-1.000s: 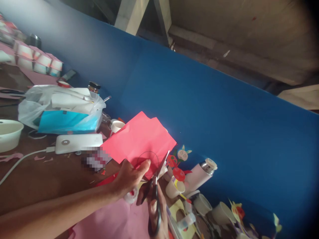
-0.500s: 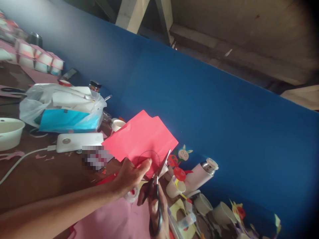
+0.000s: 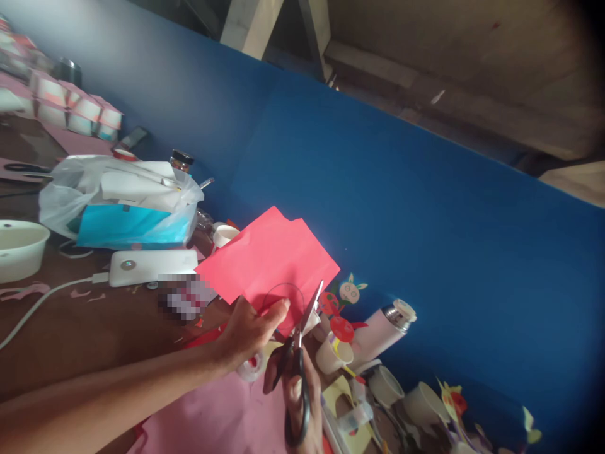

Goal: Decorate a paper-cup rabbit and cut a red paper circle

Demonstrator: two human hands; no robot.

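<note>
"Well, what did your left hand (image 3: 248, 334) grip?"

"A thin, matte red paper sheet (image 3: 278, 265), pinched, with a curved black line (image 3: 283, 296), held up before a smooth blue board (image 3: 401, 189)."

"And your right hand (image 3: 297, 403)?"

"Clenched in looped black-handled steel scissors (image 3: 293, 366), blades at the sheet."

Plastic bag (image 3: 118, 195) sitting against blue board (image 3: 425, 189), power bank (image 3: 151, 266) lying just beside it, cable (image 3: 51, 299) trailing left across brown table (image 3: 94, 343), basin (image 3: 21, 249) resting near table edge, thermos (image 3: 378, 334) standing beside paper cup (image 3: 328, 356).
</note>
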